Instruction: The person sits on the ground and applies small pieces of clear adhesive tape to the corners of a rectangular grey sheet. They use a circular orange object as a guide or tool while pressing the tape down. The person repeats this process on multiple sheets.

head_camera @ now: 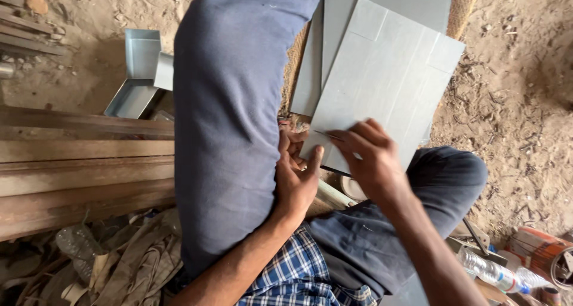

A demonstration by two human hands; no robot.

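Both hands point(295, 181) point(370, 157) apparently grip one grey metal sheet point(385, 79).

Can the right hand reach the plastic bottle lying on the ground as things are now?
Probably yes. The right hand is busy on the grey metal sheet, but the plastic bottle lies on its side, with nothing between them.

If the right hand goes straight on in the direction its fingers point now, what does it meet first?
The right hand points up-left across the grey sheet it rests on. Going on, it would probably meet the left hand's thumb at the sheet's edge, then the trouser leg; depth is unclear.
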